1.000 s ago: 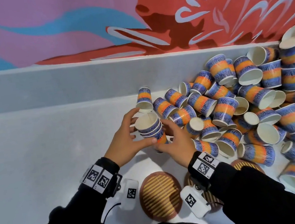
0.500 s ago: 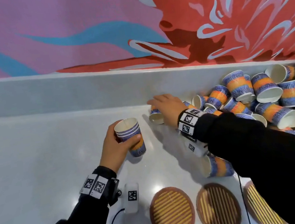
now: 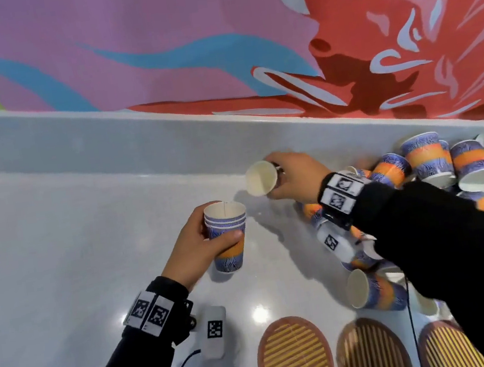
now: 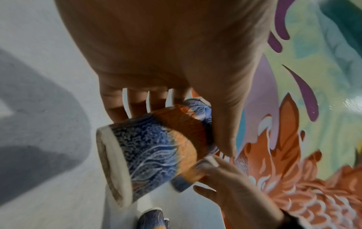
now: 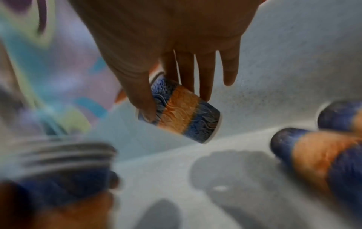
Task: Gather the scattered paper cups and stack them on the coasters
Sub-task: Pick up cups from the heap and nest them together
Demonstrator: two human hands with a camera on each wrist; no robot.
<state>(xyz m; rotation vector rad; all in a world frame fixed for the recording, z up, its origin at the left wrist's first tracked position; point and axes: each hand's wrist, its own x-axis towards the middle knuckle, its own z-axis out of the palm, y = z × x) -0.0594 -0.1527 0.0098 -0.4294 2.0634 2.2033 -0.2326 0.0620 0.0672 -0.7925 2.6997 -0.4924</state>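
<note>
From the head view, the left hand has its fingers and thumb wrapped round a small stack of blue and orange paper cups. The stack stands up straight with its open mouth on top. The right hand is up and to the right of it, with its fingers closed on one single blue and orange paper cup. That cup lies on its side, so its long way runs flat, and its white open mouth points toward the stack. I think the cup must be turned bottom down before it can drop into the stack. The right hand is the nearer one for that job. Below both hands lie three round brown woven coasters, all bare. A big pile of loose cups sits beyond the right wrist.

From the left wrist view, the fingers curl behind the stack and the thumb presses its front. The other hand's fingers show just below it.

From the right wrist view, the thumb and fingers pinch the single cup near its bottom end. The picture is blurry, with the stack low on the left.
</note>
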